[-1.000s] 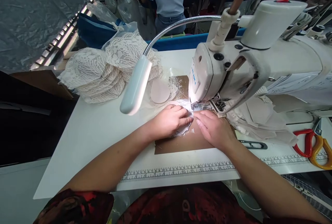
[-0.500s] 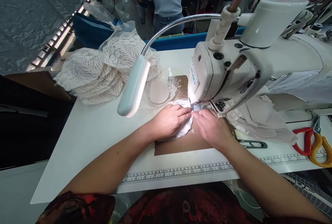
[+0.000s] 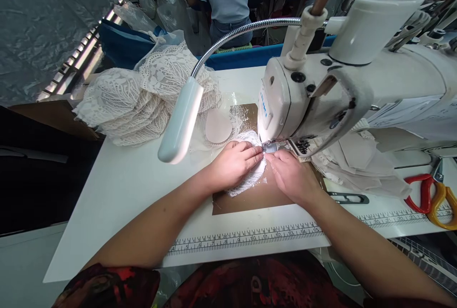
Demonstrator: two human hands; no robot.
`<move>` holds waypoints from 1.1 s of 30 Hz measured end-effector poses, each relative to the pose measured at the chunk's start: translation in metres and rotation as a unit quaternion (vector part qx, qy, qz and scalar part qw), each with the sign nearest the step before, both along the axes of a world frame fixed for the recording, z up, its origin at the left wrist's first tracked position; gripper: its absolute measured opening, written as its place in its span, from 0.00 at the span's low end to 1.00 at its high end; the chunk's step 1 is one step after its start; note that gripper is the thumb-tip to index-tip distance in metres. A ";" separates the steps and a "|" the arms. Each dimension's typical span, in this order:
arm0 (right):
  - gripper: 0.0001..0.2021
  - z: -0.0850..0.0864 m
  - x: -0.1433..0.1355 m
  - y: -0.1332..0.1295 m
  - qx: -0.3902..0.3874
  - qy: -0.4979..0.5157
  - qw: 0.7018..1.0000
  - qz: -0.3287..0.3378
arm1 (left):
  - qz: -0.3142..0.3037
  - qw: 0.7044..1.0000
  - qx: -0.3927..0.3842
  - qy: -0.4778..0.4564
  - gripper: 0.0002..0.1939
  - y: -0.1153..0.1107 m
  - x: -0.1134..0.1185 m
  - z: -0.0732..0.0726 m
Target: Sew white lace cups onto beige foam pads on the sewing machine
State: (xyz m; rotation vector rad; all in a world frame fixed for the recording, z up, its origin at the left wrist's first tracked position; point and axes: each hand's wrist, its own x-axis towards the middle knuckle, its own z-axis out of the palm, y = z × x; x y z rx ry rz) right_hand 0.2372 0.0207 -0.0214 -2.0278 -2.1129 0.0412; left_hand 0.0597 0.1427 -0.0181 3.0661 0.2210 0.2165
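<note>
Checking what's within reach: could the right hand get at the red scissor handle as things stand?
Probably yes: the red scissor handle looks uncovered, and only the low grey tool and pale fabric pieces seem to lie between it and the right hand, near the lace piece.

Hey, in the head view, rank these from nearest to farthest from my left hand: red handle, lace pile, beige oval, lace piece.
1. Lace piece: under the left hand, touching.
2. Beige oval: just beyond, slightly left.
3. Lace pile: farther left.
4. Red handle: far right, farthest.
</note>
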 end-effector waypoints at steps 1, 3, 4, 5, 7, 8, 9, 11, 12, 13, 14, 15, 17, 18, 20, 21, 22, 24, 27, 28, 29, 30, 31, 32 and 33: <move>0.19 0.000 0.001 -0.001 0.001 0.002 1.000 0.002 | -0.001 1.000 -0.003 -0.004 0.19 0.001 0.000 0.000; 0.18 0.001 0.002 -0.002 0.003 0.006 1.000 0.013 | -0.004 1.000 -0.011 -0.016 0.18 0.002 -0.001 -0.001; 0.18 0.001 0.003 -0.003 0.004 0.007 1.000 0.020 | -0.008 1.000 -0.015 -0.024 0.18 0.002 -0.002 -0.001; 0.18 0.002 0.003 -0.004 0.005 0.009 1.000 0.027 | -0.010 0.999 -0.019 -0.030 0.18 0.003 -0.002 -0.001; 0.17 0.002 0.004 -0.004 0.006 0.010 0.999 0.034 | -0.008 0.999 -0.026 -0.039 0.18 0.004 -0.002 -0.002; 0.17 0.002 0.004 -0.004 0.007 0.010 0.999 0.034 | -0.003 0.999 -0.028 -0.041 0.18 0.004 -0.002 -0.002; 0.17 0.001 0.004 -0.004 0.007 0.009 0.999 0.034 | 0.002 0.999 -0.029 -0.041 0.18 0.005 -0.002 -0.002; 0.17 0.001 0.004 -0.004 0.006 0.007 0.999 0.032 | 0.010 0.999 -0.030 -0.043 0.18 0.005 -0.002 -0.001; 0.18 0.001 0.004 -0.004 0.004 0.005 1.000 0.031 | 0.010 0.998 -0.029 -0.046 0.18 0.005 -0.002 -0.001; 0.18 0.000 0.004 -0.003 0.002 0.004 1.000 0.029 | 0.011 0.998 -0.028 -0.049 0.19 0.005 -0.001 -0.001; 0.18 0.000 0.004 -0.003 -0.001 0.003 1.000 0.025 | 0.011 0.998 -0.026 -0.053 0.19 0.005 -0.001 -0.001; 0.19 0.000 0.004 -0.003 -0.005 0.002 1.000 0.021 | 0.012 0.998 -0.023 -0.058 0.19 0.005 -0.001 -0.001; 0.20 0.000 0.003 -0.002 -0.015 0.001 1.000 0.013 | 0.015 0.998 -0.017 -0.064 0.20 0.006 -0.001 -0.001; 0.20 0.001 0.003 -0.001 -0.019 0.000 1.000 0.010 | 0.018 0.998 -0.015 -0.065 0.20 0.007 -0.001 -0.001; 0.21 0.001 0.002 0.000 -0.023 -0.002 1.000 0.009 | 0.024 0.998 -0.011 -0.064 0.21 0.008 -0.001 -0.001; 0.21 0.001 0.002 0.001 -0.023 -0.003 1.000 0.009 | 0.027 0.998 -0.010 -0.060 0.21 0.008 0.000 0.000; 0.22 0.001 0.002 0.001 -0.022 -0.003 1.000 0.010 | 0.032 0.998 -0.009 -0.057 0.21 0.009 0.000 0.000; 0.23 0.001 0.003 0.001 -0.021 0.002 1.000 0.017 | 0.043 0.998 -0.009 -0.050 0.21 0.009 0.000 0.001; 0.23 0.001 0.005 0.000 -0.017 0.017 0.999 0.025 | 0.057 0.997 -0.007 -0.050 0.20 0.009 -0.001 0.001; 0.23 0.001 0.006 -0.001 -0.015 0.022 0.999 0.022 | 0.055 0.997 -0.005 -0.052 0.19 0.009 -0.002 0.001; 0.22 0.000 0.006 -0.002 -0.013 0.027 0.999 0.017 | 0.051 0.997 -0.004 -0.054 0.18 0.009 -0.003 0.001; 0.22 0.000 0.007 -0.002 -0.010 0.032 0.999 0.011 | 0.046 0.997 -0.003 -0.057 0.18 0.008 -0.004 0.001; 0.21 -0.001 0.008 -0.003 -0.007 0.036 0.999 0.008 | 0.040 0.998 -0.007 -0.058 0.17 0.007 -0.005 0.001; 0.21 -0.001 0.008 -0.004 -0.005 0.040 0.999 0.006 | 0.032 0.998 -0.015 -0.057 0.17 0.006 -0.006 0.002; 0.20 -0.001 0.008 -0.004 -0.003 0.044 0.999 0.006 | 0.026 0.998 -0.027 -0.054 0.16 0.005 -0.007 0.003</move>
